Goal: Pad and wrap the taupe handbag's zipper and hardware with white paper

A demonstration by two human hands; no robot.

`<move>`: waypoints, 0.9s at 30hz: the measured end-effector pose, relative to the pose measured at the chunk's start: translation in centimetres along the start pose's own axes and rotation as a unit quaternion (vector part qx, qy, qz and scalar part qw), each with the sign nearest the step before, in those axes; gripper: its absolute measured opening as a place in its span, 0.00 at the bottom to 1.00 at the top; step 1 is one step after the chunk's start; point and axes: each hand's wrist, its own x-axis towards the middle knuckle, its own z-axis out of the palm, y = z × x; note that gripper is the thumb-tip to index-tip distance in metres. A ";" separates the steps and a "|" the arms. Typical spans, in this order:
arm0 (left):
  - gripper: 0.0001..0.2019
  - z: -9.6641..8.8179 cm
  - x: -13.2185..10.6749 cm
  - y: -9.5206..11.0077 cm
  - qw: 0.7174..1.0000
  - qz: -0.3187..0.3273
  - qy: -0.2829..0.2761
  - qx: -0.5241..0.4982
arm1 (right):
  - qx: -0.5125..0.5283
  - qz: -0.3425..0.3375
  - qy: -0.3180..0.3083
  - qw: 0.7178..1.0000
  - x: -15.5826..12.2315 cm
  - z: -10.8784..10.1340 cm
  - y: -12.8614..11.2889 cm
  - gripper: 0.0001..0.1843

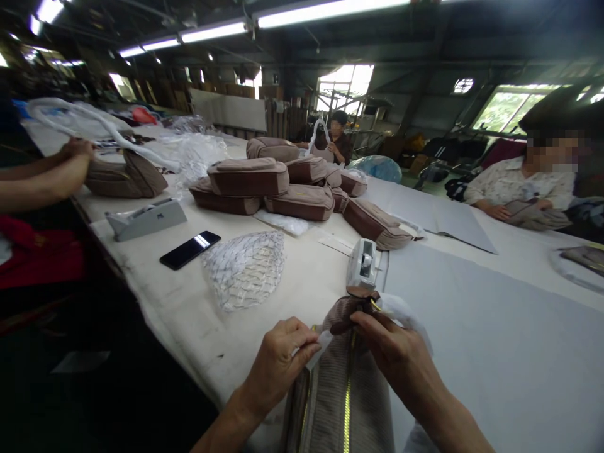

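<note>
**My two hands pinch at the far end of the brown bag**

Taking the clock from the centre of my view, my left hand sits near six o'clock, its forearm rising from seven. The wrist is bent slightly, and the thumb and curled fingers close on a pale strip, thin and translucent. My right hand reaches in from between four and five o'clock, forearm slanting up and inward, back of the hand uppermost. Its fingers are pinched on a brown flap at the bag's end.

The brown bag lies between five and six o'clock, its near part cut off by the lower edge of my view. Its long axis runs away from me, roughly from six towards twelve, and a gold zipper follows that line. The far end points at a tape dispenser, which stands just beyond it, near four o'clock.

On the white tabletop, a netted plastic wrap sits at eight o'clock, with a black phone near nine. More bags are piled around eleven, and a grey sheet spreads between three and four. Between nine and ten, a co-worker's hands are at another bag.
</note>
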 end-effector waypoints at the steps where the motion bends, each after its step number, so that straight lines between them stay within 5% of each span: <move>1: 0.07 0.0 0.1 0.0 1.000 0.002 -0.004 0.003 | 0.004 -0.001 0.004 1.000 0.0 0.0 0.0 0.14; 12: 0.08 1.3 2.7 1.8 0.988 -0.087 0.018 -0.130 | 0.064 -0.044 0.002 0.997 0.2 0.6 -0.2 0.15; 17: 0.09 2.9 3.7 1.9 0.955 -0.148 0.017 -0.258 | 0.148 0.026 0.046 0.988 -0.2 0.9 0.0 0.15; 27: 0.09 3.5 4.2 3.4 0.963 -0.110 0.057 -0.237 | 0.196 0.069 -0.048 0.977 1.5 0.3 -0.3 0.16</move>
